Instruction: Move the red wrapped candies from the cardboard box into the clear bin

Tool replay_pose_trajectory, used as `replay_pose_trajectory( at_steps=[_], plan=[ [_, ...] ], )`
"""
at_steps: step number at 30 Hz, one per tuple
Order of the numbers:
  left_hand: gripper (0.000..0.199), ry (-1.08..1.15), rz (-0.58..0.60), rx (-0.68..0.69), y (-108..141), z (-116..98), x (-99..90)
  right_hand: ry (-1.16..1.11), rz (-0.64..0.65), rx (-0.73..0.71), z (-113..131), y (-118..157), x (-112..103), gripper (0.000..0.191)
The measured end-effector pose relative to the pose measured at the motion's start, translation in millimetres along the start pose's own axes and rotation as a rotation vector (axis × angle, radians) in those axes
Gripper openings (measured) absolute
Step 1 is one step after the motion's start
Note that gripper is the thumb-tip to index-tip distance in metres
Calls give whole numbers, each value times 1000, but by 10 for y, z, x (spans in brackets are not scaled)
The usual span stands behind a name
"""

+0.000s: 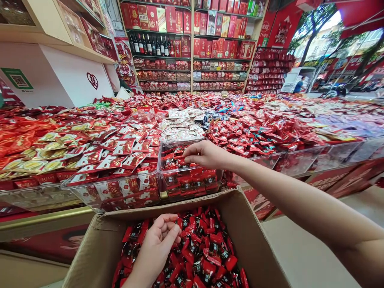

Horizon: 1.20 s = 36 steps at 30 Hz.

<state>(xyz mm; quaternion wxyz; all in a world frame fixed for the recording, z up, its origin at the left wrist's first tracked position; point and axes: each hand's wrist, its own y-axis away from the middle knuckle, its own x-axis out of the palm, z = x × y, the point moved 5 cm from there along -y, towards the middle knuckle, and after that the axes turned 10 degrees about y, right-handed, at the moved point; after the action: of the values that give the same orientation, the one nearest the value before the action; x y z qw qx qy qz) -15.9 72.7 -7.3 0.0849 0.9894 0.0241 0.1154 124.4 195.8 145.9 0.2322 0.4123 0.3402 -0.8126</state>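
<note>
- Head view: right hand [202,155] over clear bin [168,173], fingertips pinched, grip unclear.
- Left hand [162,236] over boxed candies [207,252], fingers curled, hold unclear.
- Packets [64,176] at left read "DURIAN".

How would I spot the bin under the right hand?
Find the cardboard box at the bottom. Just beyond its far edge, a clear bin sits under the right hand. Red and black packets set it apart from its left neighbour, heaped red and white.

Red and black packets [214,248] lie jumbled in a cardboard box [252,232] and, seemingly, a clear bin [172,172].
</note>
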Motion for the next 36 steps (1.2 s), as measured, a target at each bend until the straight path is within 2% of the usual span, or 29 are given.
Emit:
replay_pose_trajectory(
  at_steps=[6, 15, 22, 28, 36],
  plan=[
    [19, -47, 20, -5, -10, 54, -15, 50, 123, -24, -16, -53, 57, 19],
    [18, -63, 24, 13, -12, 89, -13, 10, 289, 94, -43, -54, 102, 21],
    [17, -83, 21, 17, -10, 109, -8, -80, 296, 113, -124, -51, 160, 20],
    [14, -185, 111, -36, 4, 127, 11, -173, 359, 185, -183, -22, 219, 23],
    [13, -269, 161, -49, 14, 115, 37, 1, 285, 105, -73, -108, 135, 24]
  ],
)
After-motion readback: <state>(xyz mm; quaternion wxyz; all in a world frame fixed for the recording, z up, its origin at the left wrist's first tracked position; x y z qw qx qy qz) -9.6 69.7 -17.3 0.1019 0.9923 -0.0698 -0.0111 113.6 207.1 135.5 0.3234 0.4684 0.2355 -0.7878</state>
